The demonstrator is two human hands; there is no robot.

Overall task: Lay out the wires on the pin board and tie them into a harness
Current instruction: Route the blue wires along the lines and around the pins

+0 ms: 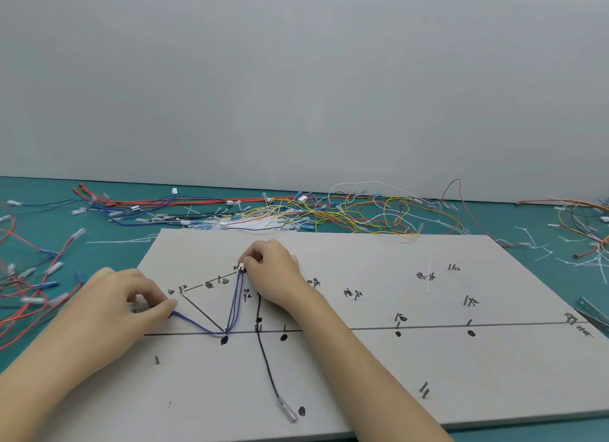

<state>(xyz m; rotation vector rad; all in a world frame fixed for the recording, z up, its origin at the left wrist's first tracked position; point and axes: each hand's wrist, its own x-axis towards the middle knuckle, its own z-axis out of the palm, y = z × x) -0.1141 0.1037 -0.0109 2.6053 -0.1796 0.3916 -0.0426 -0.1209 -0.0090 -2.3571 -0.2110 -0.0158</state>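
Head view: the pin board [362,375] lies on the teal surface [108,230], toward its near edge. The blue wires [234,305] run in a V across the board's left half: from the left hand [125,305], down around a pin at the drawn baseline [428,326], then up to the right hand [272,270]. Left fingers [166,306] pinch 1 end of the bundle; right fingers [245,262] pinch the clear terminal at the other end. A black wire [265,362] with a sleeved terminal lies toward the board's near edge. Loose wires [329,211] are heaped along the surface's far edge.

Handling: the wires appear light, limp and springy. Grip near the terminals and keep tension, or they may slip off the pins.
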